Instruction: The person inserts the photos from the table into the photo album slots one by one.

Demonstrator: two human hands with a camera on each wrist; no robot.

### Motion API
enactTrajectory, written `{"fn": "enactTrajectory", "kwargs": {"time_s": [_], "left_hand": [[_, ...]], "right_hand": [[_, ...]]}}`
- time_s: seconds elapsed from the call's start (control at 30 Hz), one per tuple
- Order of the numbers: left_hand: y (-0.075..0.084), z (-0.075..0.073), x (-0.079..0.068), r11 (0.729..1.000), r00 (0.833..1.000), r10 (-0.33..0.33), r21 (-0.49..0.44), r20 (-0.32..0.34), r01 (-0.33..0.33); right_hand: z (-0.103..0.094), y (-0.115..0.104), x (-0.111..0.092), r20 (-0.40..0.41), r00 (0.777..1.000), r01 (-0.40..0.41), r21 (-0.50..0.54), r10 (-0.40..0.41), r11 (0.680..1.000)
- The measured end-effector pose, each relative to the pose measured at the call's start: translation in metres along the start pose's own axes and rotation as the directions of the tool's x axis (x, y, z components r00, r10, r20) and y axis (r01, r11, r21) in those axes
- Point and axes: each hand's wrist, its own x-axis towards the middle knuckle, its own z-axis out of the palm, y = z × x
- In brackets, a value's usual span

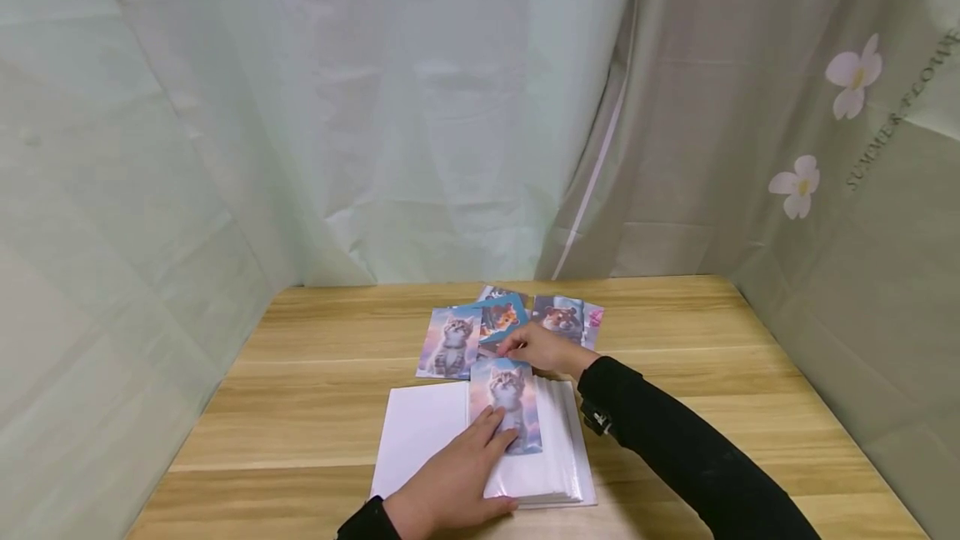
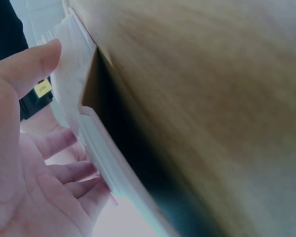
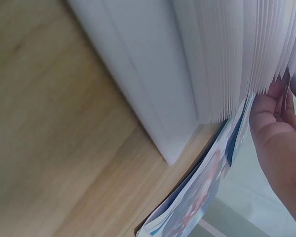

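Fingers of the left hand lie relaxed, thumb apart, over the lower part of the kitten card on the open album. Beyond their tips, the right hand pinches a thin sheet between fingers and thumb; card or page, it is hard to tell. More animal cards lie on the table just past those fingertips.

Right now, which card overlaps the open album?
The kitten card touched by the left hand; its look-alike and the other cards lie on the table beyond the album.
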Motion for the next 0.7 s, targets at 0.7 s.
{"fn": "enactTrajectory", "kwargs": {"time_s": [0.7], "left_hand": [[-0.0003,-0.0013,0.0015,1.0,0.999,-0.021,-0.014,0.027,0.022]], "right_hand": [[0.0031,-0.0058,-0.0047,0.031,0.999,-0.017,-0.004,0.018,1.0]]}}
